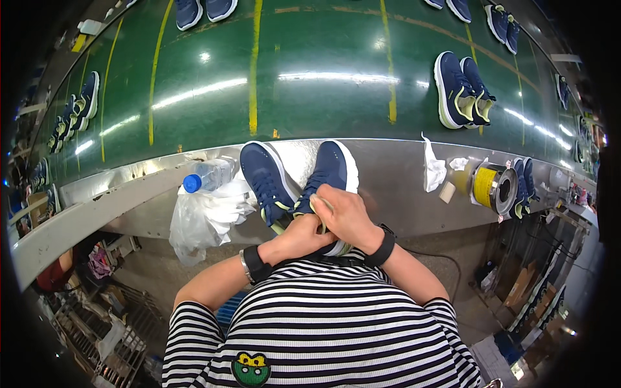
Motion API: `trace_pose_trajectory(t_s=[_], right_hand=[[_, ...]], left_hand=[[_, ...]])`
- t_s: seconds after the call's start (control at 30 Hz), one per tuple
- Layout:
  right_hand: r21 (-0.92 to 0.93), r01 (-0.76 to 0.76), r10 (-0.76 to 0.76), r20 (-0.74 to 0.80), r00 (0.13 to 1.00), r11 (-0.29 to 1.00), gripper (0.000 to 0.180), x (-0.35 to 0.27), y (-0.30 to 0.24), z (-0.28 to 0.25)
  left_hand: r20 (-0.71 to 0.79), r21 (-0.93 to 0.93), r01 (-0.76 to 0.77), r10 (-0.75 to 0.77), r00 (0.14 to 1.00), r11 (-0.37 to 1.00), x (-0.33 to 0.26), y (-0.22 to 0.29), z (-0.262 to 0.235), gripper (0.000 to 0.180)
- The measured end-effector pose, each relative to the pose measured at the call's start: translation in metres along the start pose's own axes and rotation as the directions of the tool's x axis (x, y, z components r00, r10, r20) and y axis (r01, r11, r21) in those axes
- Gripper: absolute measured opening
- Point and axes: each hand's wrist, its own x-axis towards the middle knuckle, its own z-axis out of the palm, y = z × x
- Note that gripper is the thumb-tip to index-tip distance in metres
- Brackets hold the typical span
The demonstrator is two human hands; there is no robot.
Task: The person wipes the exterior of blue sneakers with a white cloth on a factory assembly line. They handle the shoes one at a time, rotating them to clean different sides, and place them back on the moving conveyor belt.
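Observation:
Two navy sneakers with white soles and lime-green linings lie side by side at the metal ledge in front of me, toes pointing away. Both of my hands are at the opening of the right-hand sneaker (331, 167). My left hand (299, 238) is closed around its collar on the near left side. From above, my right hand (349, 216) is bent over the collar and tongue, thumb and fingers pinched together there. The fingertips partly cover the opening. Beside it, the left-hand sneaker (264, 177) is untouched by either hand.
Beyond the ledge runs a green conveyor belt (323, 107) with yellow lines, carrying more navy sneakers (458, 90). Left of me are a blue-capped plastic bottle (208, 176), a crumpled white bag (206, 216) and a pale metal bar (97, 216). A yellow-labelled tin (493, 187) stands right.

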Motion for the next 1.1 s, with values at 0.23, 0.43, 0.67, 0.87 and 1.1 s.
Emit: trace_pose_trajectory(t_s=[0.23, 0.43, 0.67, 0.87, 1.1], right_hand=[[-0.027, -0.046, 0.051, 0.260, 0.964, 0.999, 0.017, -0.031, 0.010, -0.027], [0.143, -0.141, 0.130, 0.085, 0.988, 0.980, 0.016, -0.011, 0.002, -0.021], [0.010, -0.185, 0.174, 0.290, 0.941, 0.983, 0.018, -0.039, 0.017, -0.043], [0.186, -0.298, 0.316, -0.071, 0.946, 0.936, 0.017, -0.026, 0.020, -0.038], [0.148, -0.307, 0.311, -0.002, 0.950, 0.940, 0.017, -0.026, 0.022, -0.026]], left_hand=[[-0.008, 0.002, 0.024, -0.024, 1.000, 1.000, 0.001, 0.002, -0.003, 0.036], [0.071, 0.081, 0.107, -0.113, 0.991, 0.991, 0.000, 0.011, -0.009, 0.030], [-0.019, -0.017, 0.038, -0.038, 0.999, 0.999, -0.005, 0.003, -0.006, 0.039], [-0.114, -0.017, -0.014, 0.012, 0.993, 1.000, -0.002, 0.008, -0.004, 0.037], [-0.140, 0.036, 0.037, -0.031, 0.990, 0.999, -0.004, 0.017, -0.005, 0.038]])
